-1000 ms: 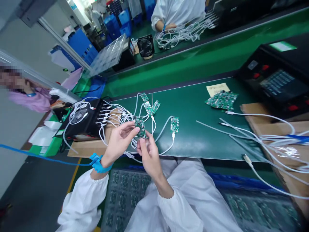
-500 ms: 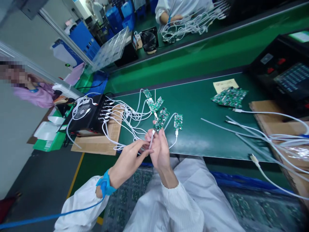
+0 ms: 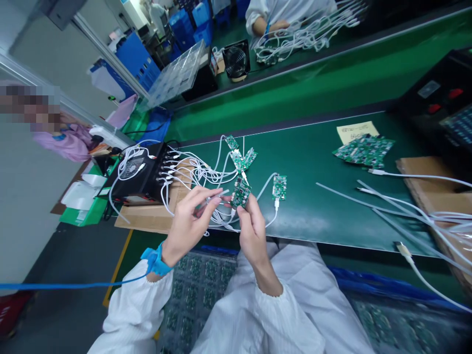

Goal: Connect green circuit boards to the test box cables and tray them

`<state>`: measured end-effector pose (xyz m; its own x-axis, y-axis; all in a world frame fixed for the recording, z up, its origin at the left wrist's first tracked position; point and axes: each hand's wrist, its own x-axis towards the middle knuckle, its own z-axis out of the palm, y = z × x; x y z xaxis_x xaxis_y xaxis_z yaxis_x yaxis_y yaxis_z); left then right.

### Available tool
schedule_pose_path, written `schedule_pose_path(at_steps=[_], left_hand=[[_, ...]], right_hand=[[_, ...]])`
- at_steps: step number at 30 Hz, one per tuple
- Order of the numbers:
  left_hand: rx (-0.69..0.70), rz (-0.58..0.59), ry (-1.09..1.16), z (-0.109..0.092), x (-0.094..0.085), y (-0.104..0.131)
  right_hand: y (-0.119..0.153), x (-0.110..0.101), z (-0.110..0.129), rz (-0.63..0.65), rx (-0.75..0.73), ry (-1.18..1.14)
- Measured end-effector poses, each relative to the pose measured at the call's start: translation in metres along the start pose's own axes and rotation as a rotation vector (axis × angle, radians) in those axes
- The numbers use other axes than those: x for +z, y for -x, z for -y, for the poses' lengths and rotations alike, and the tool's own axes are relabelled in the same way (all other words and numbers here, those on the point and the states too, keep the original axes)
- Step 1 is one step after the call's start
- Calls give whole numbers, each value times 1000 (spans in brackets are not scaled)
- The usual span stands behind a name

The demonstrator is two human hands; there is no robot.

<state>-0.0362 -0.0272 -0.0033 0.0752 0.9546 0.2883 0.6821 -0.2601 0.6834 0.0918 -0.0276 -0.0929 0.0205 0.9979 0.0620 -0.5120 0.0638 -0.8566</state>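
Note:
My right hand (image 3: 253, 231) grips a green circuit board (image 3: 240, 191) by its lower right edge, thumb on top. A white plug (image 3: 233, 212) shows at the board's lower edge. My left hand (image 3: 193, 211), with a blue wrist strap (image 3: 157, 261), pinches a thin grey-white cable (image 3: 222, 193) whose end points toward the board's left side. Whether it touches the board I cannot tell. Just beyond, more circuit boards (image 3: 238, 160) lie with white cables attached. To the right, another circuit board (image 3: 280, 188) lies flat with a white plug in its near edge.
A black box (image 3: 142, 182) with several white cables plugged in stands on cardboard (image 3: 147, 221) at left. A pile of boards (image 3: 365, 151) lies by a yellow note (image 3: 356, 131). Loose cables (image 3: 405, 211) reach in from the right. Across the bench sits another person (image 3: 291, 12).
My left hand has drawn away from my right palm and now points the cable at the board's side. The right hand has turned over, thumb on the board. The view has shifted slightly.

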Motion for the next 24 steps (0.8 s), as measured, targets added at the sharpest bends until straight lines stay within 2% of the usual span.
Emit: schedule_pose_path(at_steps=[3,6,24], left_hand=[[34,-61,20,-2,6,-4],[3,-83,102,-1,9,-6],[17,-202,183,2,16,-11]], right_hand=[[3,1,1,51,-55,16],[4,4,0,57,-80,-11],[10,14,-2,79,-92,42]])
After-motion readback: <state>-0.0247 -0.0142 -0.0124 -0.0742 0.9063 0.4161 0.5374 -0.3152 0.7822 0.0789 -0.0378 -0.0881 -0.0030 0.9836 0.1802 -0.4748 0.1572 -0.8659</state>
